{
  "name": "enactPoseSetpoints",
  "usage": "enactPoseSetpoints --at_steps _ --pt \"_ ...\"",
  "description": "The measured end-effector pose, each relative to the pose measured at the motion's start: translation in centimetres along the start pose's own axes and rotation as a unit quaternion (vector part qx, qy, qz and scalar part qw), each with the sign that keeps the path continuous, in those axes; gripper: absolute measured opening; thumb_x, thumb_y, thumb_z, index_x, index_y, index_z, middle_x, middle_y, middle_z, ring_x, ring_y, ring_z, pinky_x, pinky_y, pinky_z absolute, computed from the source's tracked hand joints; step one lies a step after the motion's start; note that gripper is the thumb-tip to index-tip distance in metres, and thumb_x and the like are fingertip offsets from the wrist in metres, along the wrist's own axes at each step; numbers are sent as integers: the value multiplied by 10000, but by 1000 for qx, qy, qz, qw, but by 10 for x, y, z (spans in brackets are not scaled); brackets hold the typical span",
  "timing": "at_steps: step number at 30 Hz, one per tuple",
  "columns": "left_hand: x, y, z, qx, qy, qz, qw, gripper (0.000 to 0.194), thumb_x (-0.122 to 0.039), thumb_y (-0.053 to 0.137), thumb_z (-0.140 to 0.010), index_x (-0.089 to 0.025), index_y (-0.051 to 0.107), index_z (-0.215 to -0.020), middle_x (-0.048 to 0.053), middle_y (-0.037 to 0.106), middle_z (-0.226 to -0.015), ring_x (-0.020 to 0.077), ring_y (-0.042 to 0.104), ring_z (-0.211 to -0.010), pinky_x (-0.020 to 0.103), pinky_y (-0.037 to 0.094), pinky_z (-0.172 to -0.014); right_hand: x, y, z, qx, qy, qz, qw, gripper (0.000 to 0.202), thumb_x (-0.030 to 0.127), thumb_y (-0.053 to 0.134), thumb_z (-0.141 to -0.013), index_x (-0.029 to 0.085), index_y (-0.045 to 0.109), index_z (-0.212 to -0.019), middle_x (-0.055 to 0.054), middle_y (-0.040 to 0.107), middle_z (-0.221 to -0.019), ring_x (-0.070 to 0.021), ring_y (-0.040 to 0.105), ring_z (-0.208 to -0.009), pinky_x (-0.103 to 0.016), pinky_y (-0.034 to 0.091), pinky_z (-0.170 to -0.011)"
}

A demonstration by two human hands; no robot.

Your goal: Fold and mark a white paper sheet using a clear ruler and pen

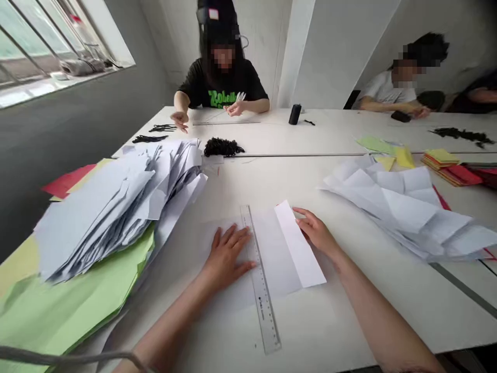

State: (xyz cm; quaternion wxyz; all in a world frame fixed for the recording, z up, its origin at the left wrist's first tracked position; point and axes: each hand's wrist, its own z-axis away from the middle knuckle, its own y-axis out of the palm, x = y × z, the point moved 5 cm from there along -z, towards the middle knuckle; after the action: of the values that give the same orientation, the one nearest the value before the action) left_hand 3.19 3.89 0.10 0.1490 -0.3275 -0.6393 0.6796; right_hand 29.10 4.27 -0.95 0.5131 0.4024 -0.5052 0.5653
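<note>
A sheet of white paper (278,264) lies in front of me, its right side folded over into a raised flap (301,251). Across the sheet runs a clear plastic ruler (264,298), a little slanted, its near end reaching past the paper. My left hand (229,256) rests flat with fingers spread, pressing on the paper and on the ruler's left edge. At the flap's outer right edge, my right hand (314,230) grips the paper with bent fingers; its thumb is partly hidden.
A tall pile of white sheets (101,217) stands at left over green paper (85,300). Creased white sheets (407,202) lie at right near coloured paper stacks (452,166). Across the table, a person (225,77) handles thin strands near black cord (223,147) and a black spool (295,114).
</note>
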Motion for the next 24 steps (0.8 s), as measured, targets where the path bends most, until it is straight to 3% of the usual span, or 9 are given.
enactPoseSetpoints --at_steps 4,6,12,14,16,19,22,24 --pt "1 0 0 -9 1 13 1000 640 -621 392 -802 -277 332 -1339 1 307 -1430 290 147 -1344 558 69 -1074 -4 7 5 55 58 -80 994 436 508 438 -833 294 475 -1211 -44 634 -1004 -192 606 -842 -320 489 -674" --pt "1 0 0 -7 1 18 1000 650 -627 392 -798 -282 323 -1344 -2 303 -1432 293 142 -1344 560 60 -1073 -7 10 7 76 86 -94 989 412 476 451 -831 288 488 -1196 -41 631 -1004 -185 598 -831 -306 479 -649" --pt "1 0 2 -12 1 37 999 660 -628 403 -791 -284 318 -1348 -2 306 -1431 295 147 -1342 566 53 -1071 -5 33 20 182 112 -30 976 413 324 512 -787 201 512 -1181 1 596 -677 -136 549 -592 -233 365 -481" --pt "3 1 3 -19 4 45 999 660 -632 416 -782 -291 329 -1340 -1 315 -1426 296 157 -1339 567 55 -1071 4 43 26 205 84 6 975 393 290 486 -791 197 524 -1170 11 586 -656 -127 531 -565 -237 373 -494" --pt "3 2 4 -24 6 51 998 657 -634 420 -778 -297 336 -1336 -3 316 -1426 295 160 -1339 563 55 -1072 15 51 30 205 33 51 977 357 261 463 -790 206 555 -1130 -11 622 -767 -148 558 -655 -263 422 -566" --pt "4 4 4 -27 5 57 998 654 -631 428 -776 -299 339 -1333 -7 313 -1427 290 150 -1342 555 46 -1076 28 55 31 154 -73 156 973 297 212 437 -777 202 625 -1008 -37 632 -928 -205 563 -866 -336 454 -731" --pt "3 4 4 -28 0 59 998 664 -628 452 -764 -295 345 -1328 -11 319 -1424 287 146 -1343 554 30 -1076 30 59 30 105 -169 250 948 326 183 442 -766 221 624 -1034 -46 581 -1115 -239 469 -1093 -398 393 -906" --pt "3 4 4 -26 -2 61 998 667 -627 461 -758 -293 349 -1325 -15 320 -1423 285 144 -1343 553 23 -1077 24 63 29 88 -183 283 937 393 212 461 -776 259 558 -1154 -32 488 -1268 -243 363 -1213 -427 319 -993"
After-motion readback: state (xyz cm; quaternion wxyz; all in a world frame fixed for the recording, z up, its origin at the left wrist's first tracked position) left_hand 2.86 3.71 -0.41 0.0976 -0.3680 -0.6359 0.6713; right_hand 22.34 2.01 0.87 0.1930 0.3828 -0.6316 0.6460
